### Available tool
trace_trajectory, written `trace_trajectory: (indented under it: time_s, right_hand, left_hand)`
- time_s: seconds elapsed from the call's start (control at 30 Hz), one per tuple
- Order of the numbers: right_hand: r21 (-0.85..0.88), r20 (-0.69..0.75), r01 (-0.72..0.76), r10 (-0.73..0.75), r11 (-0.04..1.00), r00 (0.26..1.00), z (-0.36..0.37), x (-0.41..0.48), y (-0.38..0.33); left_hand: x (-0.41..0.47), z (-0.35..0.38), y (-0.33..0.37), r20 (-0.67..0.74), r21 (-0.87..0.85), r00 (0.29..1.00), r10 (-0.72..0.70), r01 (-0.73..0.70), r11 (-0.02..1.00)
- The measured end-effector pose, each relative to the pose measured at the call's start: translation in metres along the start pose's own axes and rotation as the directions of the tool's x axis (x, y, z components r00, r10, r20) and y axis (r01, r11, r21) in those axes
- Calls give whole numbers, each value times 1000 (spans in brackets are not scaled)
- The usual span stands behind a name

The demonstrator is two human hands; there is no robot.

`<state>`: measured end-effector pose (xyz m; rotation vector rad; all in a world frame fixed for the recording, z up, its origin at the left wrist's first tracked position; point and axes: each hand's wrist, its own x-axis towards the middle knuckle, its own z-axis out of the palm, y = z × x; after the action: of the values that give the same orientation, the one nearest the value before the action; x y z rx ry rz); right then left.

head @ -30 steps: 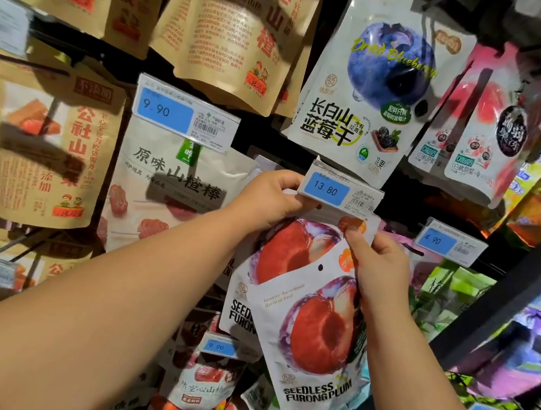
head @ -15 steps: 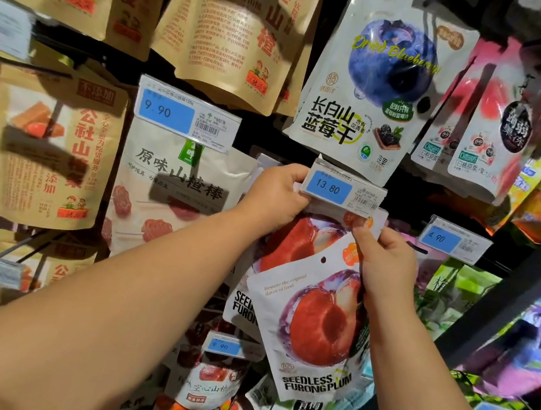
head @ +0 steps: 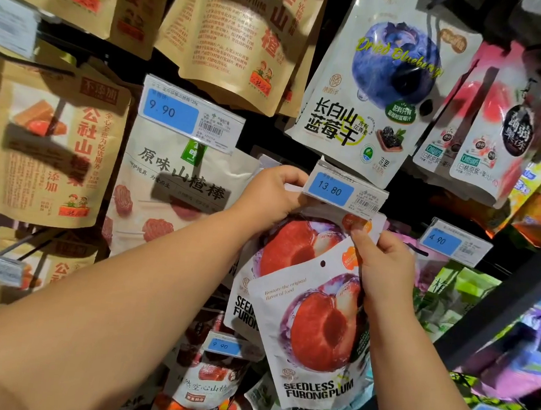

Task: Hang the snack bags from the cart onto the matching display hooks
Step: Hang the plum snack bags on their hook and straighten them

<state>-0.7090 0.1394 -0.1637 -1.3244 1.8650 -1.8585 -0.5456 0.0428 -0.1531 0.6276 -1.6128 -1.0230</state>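
The white plum-printed pouch (head: pixel 313 336) marked "Seedless Furong Plum" is pinched near its upper right corner by the right hand (head: pixel 384 273), just below the blue 13.80 price label (head: pixel 345 191). Its punched hole (head: pixel 323 263) is judged not yet threaded onto the hook, which is hidden behind the label. The left hand (head: pixel 273 198) is curled round the label's left end, seemingly holding it up. A matching plum pouch (head: pixel 288 249) already hangs directly under the label, behind the held one. The cart is not seen, so how many bags remain cannot be told. The label flap is judged the chief obstacle to the hook. A white dried-blueberry pouch (head: pixel 381 83) hangs above the label, a white hawthorn-stick pouch (head: pixel 179 190) to its left, and a blue 4.90 label (head: pixel 452 242) to its right.
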Motion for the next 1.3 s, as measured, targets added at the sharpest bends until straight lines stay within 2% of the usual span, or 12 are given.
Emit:
trace_trajectory:
  time_s: [0.33,0.43,0.53,0.7,0.8,1.0,1.1,1.17,1.2,1.23,1.27,1.3]
  right_hand:
    - [-12,-28,-16,15,1000,999,7,4,11]
    - [-21,-64,16,-17,1000,998,10,2,13]
    - [-68,-131,75,-84,995,988,13,-2,17]
    - [19,-292,120,-109,993,950,13,-5,18]
    - [34,-301,110,-95,993,949,12,-5,18]
    - [40,-297,95,-79,995,952,13,-2,20]
    - [66,-305,89,-65,994,950,14,-2,23]
    - [92,-327,84,-50,992,944,14,-2,20]
    - [101,-340,83,-43,991,939,14,0,18]
    - [113,-349,87,-43,990,936,14,1,15]
    - [126,-356,96,-45,987,933,14,3,13]
    - [133,-360,106,-51,985,932,15,4,11]
  left_hand:
    - [4,-5,-4,11,19,1000,16,-16,1000]
    - [3,-4,-8,-65,39,997,47,-45,998]
    - [4,-2,-11,-110,55,994,10,-4,998]
    - [13,4,-16,-245,211,969,-13,66,975]
    - [15,7,-21,-236,246,972,-1,60,967]
    - [-8,-11,-23,5,273,982,189,-183,944]
    - [-30,-22,-25,-60,254,938,341,-316,914]
    - [-41,-25,-27,-138,319,874,465,-405,857]
    - [-45,-26,-28,-131,391,839,528,-445,805]
    - [-46,-25,-26,-86,468,814,575,-476,744]
    - [-47,-24,-21,-9,535,818,576,-482,694]
    - [-48,-22,-13,78,597,855,512,-452,663]
